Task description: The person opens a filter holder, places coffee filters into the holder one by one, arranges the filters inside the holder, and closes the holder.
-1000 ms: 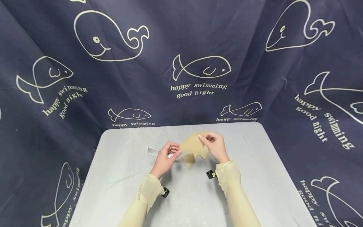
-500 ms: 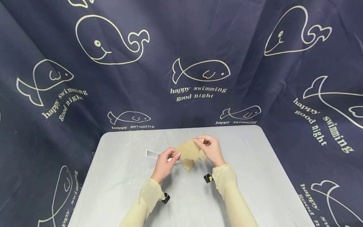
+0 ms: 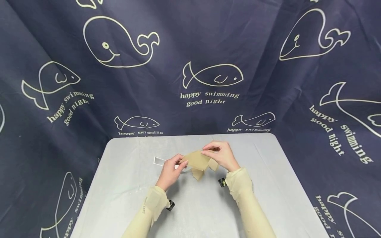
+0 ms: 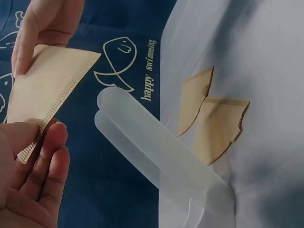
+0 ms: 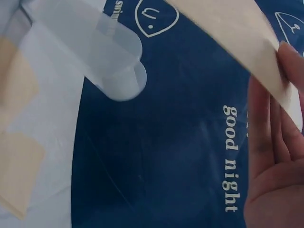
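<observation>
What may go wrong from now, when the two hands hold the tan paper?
The tan paper looks thin; with the left hand and right hand both pinching it, pulling apart might tear it. In the head view, the left hand is close to the translucent plastic object and may bump it. Two loose tan pieces lie nearby, so dropped paper could land on them.

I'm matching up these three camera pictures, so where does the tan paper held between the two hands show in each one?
Head: held paper, below the picture's centre, between the left hand and right hand.
Left wrist: held paper, upper left.
Right wrist: held paper, upper right, cut off by the top edge.
Shared landmark: the dark blue curtain with pale fish outlines and lettering.
</observation>
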Action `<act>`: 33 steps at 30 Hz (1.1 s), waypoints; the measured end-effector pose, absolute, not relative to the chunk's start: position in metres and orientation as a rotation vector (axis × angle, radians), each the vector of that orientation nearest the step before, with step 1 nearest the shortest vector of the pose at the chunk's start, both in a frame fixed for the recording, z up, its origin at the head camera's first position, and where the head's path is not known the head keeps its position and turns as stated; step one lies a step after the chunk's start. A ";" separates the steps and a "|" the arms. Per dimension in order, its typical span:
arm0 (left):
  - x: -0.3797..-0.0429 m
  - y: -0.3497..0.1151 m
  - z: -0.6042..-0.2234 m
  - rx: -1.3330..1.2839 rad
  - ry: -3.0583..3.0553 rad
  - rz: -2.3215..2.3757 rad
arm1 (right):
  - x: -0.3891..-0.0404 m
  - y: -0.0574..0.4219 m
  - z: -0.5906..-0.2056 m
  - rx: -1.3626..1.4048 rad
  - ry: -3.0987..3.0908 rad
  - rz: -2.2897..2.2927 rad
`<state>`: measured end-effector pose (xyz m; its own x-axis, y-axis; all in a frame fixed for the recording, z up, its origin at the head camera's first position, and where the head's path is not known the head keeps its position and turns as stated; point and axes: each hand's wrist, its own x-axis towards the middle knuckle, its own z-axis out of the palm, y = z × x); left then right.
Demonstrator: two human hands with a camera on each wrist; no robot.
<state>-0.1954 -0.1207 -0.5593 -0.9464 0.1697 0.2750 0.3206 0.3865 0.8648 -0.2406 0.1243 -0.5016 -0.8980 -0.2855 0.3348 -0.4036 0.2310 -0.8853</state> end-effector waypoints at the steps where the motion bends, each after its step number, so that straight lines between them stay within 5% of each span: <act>1: -0.195 -0.121 -0.560 -0.438 -2.489 -1.622 | -0.242 0.124 -0.508 0.672 -2.369 1.765; 15: -0.200 -0.108 -0.564 -0.424 -2.288 -1.938 | -0.245 0.122 -0.529 0.482 -1.916 1.955; 33: -0.196 -0.117 -0.569 -0.458 -2.520 -1.520 | -0.239 0.113 -0.517 0.613 -2.288 1.794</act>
